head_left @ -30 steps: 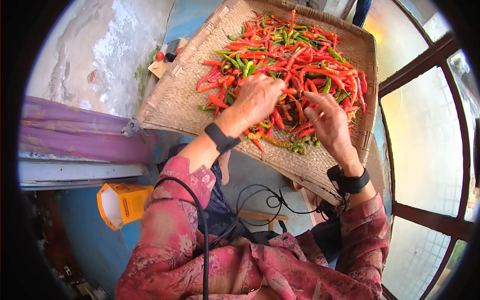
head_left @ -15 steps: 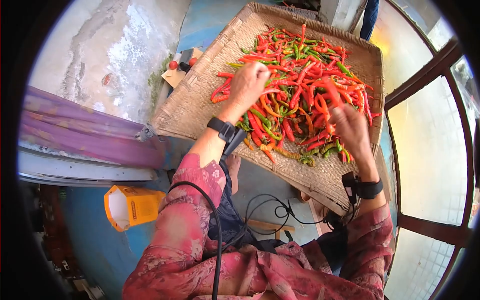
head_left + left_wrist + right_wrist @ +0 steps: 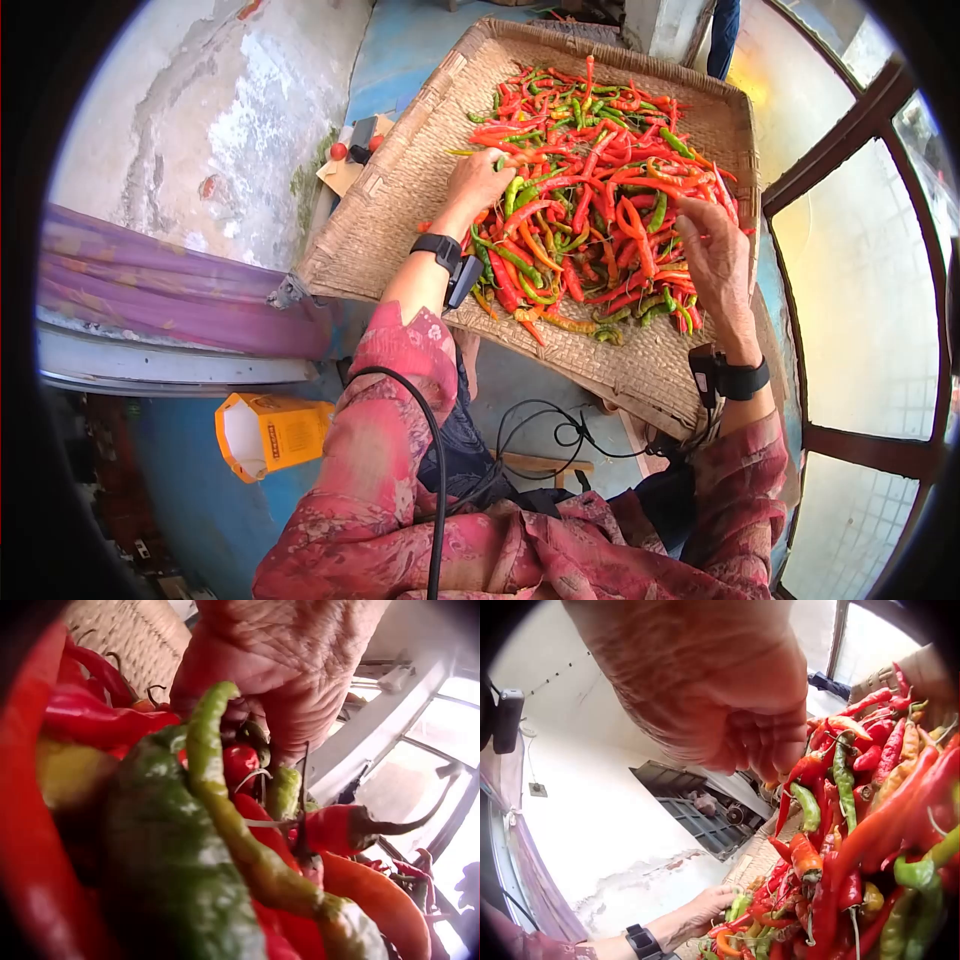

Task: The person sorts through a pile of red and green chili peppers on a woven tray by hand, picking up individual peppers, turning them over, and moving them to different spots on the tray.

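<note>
A heap of red, orange and green chili peppers [image 3: 590,215] lies in a woven tray [image 3: 370,235]. My left hand [image 3: 478,184] is at the heap's left side, its fingers curled down and pinching a green chili pepper [image 3: 255,739]. In the left wrist view, a long pale-green pepper [image 3: 214,780] lies in front of that hand. My right hand [image 3: 717,245] is over the heap's right edge. Its bent fingers meet at the end of an orange-red pepper [image 3: 650,184]; the fingertips are partly hidden. In the right wrist view, red peppers [image 3: 802,771] lie right beside these fingertips.
A yellow box [image 3: 290,430] with an open end stands on the blue floor at lower left. Black cable [image 3: 540,420] loops below the tray. A purple curtain [image 3: 180,270] hangs at the left, and framed windows [image 3: 860,300] line the right.
My left hand has moved from the heap's middle to its left side. My right hand has shifted right, to the heap's edge. Green and red peppers now show where the left hand was.
</note>
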Motion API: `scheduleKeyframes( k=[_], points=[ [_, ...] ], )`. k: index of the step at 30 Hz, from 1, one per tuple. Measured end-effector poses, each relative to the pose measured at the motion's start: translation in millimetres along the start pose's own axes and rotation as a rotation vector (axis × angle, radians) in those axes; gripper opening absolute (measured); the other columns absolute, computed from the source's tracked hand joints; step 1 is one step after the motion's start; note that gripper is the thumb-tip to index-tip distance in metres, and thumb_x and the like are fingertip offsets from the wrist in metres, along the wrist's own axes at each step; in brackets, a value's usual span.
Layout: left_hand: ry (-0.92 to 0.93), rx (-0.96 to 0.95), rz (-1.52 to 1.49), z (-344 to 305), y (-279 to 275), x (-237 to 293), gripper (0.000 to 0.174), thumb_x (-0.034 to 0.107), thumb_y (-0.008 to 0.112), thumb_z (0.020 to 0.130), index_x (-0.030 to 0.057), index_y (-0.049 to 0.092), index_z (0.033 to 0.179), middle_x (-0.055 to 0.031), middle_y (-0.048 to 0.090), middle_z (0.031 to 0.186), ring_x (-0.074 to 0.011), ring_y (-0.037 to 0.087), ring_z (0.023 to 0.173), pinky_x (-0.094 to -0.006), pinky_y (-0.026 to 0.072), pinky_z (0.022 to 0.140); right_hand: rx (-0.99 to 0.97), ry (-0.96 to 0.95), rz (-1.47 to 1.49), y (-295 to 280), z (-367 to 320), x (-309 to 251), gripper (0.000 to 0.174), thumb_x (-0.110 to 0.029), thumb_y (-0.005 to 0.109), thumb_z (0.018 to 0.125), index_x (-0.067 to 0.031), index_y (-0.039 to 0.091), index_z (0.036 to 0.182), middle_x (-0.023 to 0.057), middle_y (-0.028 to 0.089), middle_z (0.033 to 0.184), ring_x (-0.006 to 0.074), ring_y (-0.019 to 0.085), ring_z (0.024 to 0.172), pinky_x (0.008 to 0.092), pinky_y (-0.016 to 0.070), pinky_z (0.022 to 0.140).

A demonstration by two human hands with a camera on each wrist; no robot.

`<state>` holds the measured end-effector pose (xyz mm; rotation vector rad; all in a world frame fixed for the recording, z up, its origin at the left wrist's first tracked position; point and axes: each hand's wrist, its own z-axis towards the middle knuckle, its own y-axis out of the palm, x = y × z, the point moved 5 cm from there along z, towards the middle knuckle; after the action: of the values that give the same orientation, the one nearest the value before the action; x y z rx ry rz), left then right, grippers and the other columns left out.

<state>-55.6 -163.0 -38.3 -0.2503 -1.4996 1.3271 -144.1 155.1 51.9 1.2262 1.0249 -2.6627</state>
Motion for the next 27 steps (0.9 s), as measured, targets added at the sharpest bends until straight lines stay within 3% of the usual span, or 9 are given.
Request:
scheduleKeyframes(
  k=[4, 7, 14, 19, 21, 23, 25, 26, 27],
  points=[
    [0.418, 0.078, 0.049, -29.5, -9.2, 57.1, 0.015, 0.018, 0.055, 0.081, 0.0050, 0.062, 0.081, -0.0136, 0.061, 0.079, -0.0328, 0.057, 0.080, -0.0416, 0.0446, 0.074, -0.138, -0.017, 0.030, 15.8, -5.8, -12.3, 0.015, -0.005, 0.059, 0.084, 0.0008, 0.062, 0.097, 0.0158, 0.062, 0.083, 0.0258, 0.062, 0.074, 0.0321, 0.0483, 0.065],
    [0.625, 0.020, 0.118, -68.5, -18.7, 107.0, 0.012, 0.017, 0.059, 0.081, 0.0055, 0.061, 0.081, -0.0113, 0.059, 0.080, -0.0299, 0.055, 0.081, -0.0393, 0.0445, 0.074, -0.213, -0.032, -0.008, 29.0, -12.6, -17.9, 0.019, -0.002, 0.060, 0.081, 0.0007, 0.061, 0.100, 0.0174, 0.061, 0.088, 0.0322, 0.061, 0.079, 0.0352, 0.0490, 0.068],
    [0.704, 0.054, -0.147, -117.1, -22.3, 147.6, 0.014, 0.010, 0.068, 0.074, 0.0038, 0.064, 0.086, -0.0090, 0.059, 0.085, -0.0260, 0.057, 0.084, -0.0353, 0.0475, 0.075, -0.303, -0.105, 0.107, 49.9, -27.7, -35.0, 0.035, 0.000, 0.062, 0.076, -0.0029, 0.056, 0.111, 0.0153, 0.055, 0.102, 0.0346, 0.060, 0.086, 0.0383, 0.0494, 0.071],
    [0.515, -0.140, -0.559, -115.4, -21.1, 146.5, 0.012, 0.011, 0.066, 0.080, 0.0037, 0.064, 0.089, -0.0082, 0.061, 0.091, -0.0218, 0.061, 0.084, -0.0296, 0.0484, 0.075, -0.245, -0.195, 0.013, 49.9, -28.7, -24.0, 0.020, -0.001, 0.063, 0.076, -0.0031, 0.057, 0.095, 0.0134, 0.055, 0.090, 0.0347, 0.059, 0.080, 0.0393, 0.0486, 0.067],
    [0.501, 0.003, -0.528, -106.2, -28.3, 142.5, 0.013, 0.014, 0.063, 0.085, 0.0035, 0.063, 0.092, -0.0049, 0.062, 0.087, -0.0141, 0.060, 0.080, -0.0260, 0.0478, 0.069, -0.301, -0.126, 0.024, 49.1, -28.0, -18.7, 0.015, -0.001, 0.062, 0.077, -0.0026, 0.057, 0.092, 0.0147, 0.055, 0.088, 0.0347, 0.058, 0.080, 0.0390, 0.0485, 0.065],
    [0.142, -0.105, -0.669, -96.7, -27.9, 119.7, 0.016, 0.021, 0.059, 0.089, 0.0059, 0.063, 0.094, 0.0000, 0.063, 0.084, -0.0065, 0.056, 0.072, -0.0220, 0.0460, 0.060, -0.285, -0.148, -0.028, 44.2, -24.6, -21.8, 0.008, -0.004, 0.060, 0.081, -0.0025, 0.057, 0.089, 0.0146, 0.057, 0.081, 0.0312, 0.059, 0.074, 0.0368, 0.0483, 0.063],
    [-0.009, -0.102, -0.893, -85.7, -33.8, 104.2, 0.025, 0.031, 0.055, 0.091, 0.0067, 0.062, 0.094, 0.0024, 0.061, 0.082, -0.0020, 0.050, 0.064, -0.0170, 0.0417, 0.054, -0.420, 0.100, 0.174, 46.7, -25.3, -9.7, 0.008, -0.009, 0.058, 0.086, -0.0016, 0.056, 0.086, 0.0101, 0.058, 0.072, 0.0223, 0.059, 0.065, 0.0330, 0.0476, 0.061],
    [-0.018, -0.086, -0.938, -81.6, -34.8, 97.8, 0.025, 0.031, 0.055, 0.092, 0.0067, 0.061, 0.093, 0.0024, 0.061, 0.081, -0.0019, 0.049, 0.062, -0.0166, 0.0408, 0.054, -0.416, 0.188, 0.450, 52.8, -27.1, 1.2, 0.014, -0.015, 0.056, 0.090, -0.0019, 0.056, 0.083, 0.0015, 0.057, 0.066, 0.0107, 0.053, 0.059, 0.0258, 0.0446, 0.057],
    [-0.028, -0.068, -0.982, -79.6, -35.4, 92.4, 0.026, 0.032, 0.055, 0.092, 0.0067, 0.061, 0.093, 0.0025, 0.060, 0.080, -0.0019, 0.048, 0.061, -0.0163, 0.0398, 0.053, -0.418, 0.188, 0.452, 48.3, -24.3, -2.9, 0.014, -0.015, 0.056, 0.090, -0.0019, 0.056, 0.083, 0.0015, 0.057, 0.066, 0.0107, 0.053, 0.059, 0.0258, 0.0446, 0.057]
  ],
)
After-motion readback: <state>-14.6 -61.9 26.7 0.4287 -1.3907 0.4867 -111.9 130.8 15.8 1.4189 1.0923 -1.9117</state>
